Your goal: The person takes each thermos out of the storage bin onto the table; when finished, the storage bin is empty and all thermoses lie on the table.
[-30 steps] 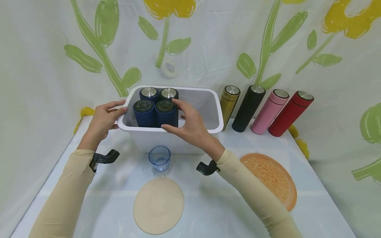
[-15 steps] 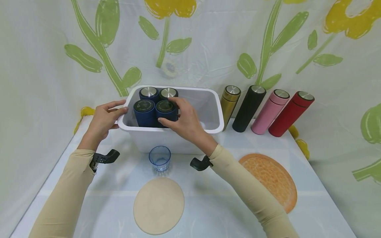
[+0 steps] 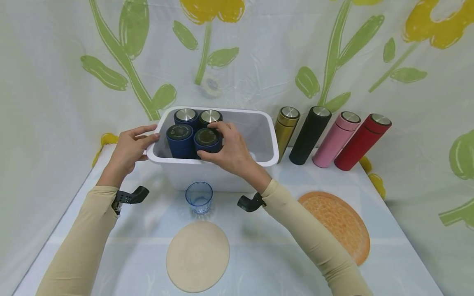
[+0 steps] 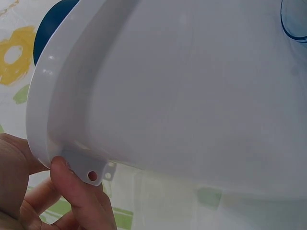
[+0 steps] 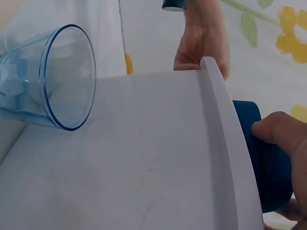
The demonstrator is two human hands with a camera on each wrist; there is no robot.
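A white plastic storage bin (image 3: 207, 174) stands on the table with several dark thermos flasks upright in its left half. My right hand (image 3: 233, 152) grips the top of the front right navy thermos flask (image 3: 206, 139), thumb at the front and fingers behind. In the right wrist view, the thumb presses the side of this blue flask (image 5: 276, 167) beyond the rim. Beside it are a second navy flask (image 3: 180, 137) with a black lid and two flasks with steel lids behind. My left hand (image 3: 129, 148) pinches the bin's left rim, the thumb by a holed tab (image 4: 86, 167) in the left wrist view.
A gold flask (image 3: 284, 131), a black one (image 3: 309, 135), a pink one (image 3: 335, 139) and a red one (image 3: 361, 142) stand right of the bin. In front are a blue-tinted glass (image 3: 199, 198), a round beige disc (image 3: 198, 257) and a pizza-like round mat (image 3: 338, 222).
My right hand has moved slightly left and closed its thumb and fingers onto the front right navy flask, whose top now sits a little lower. The left hand has stayed on the rim.
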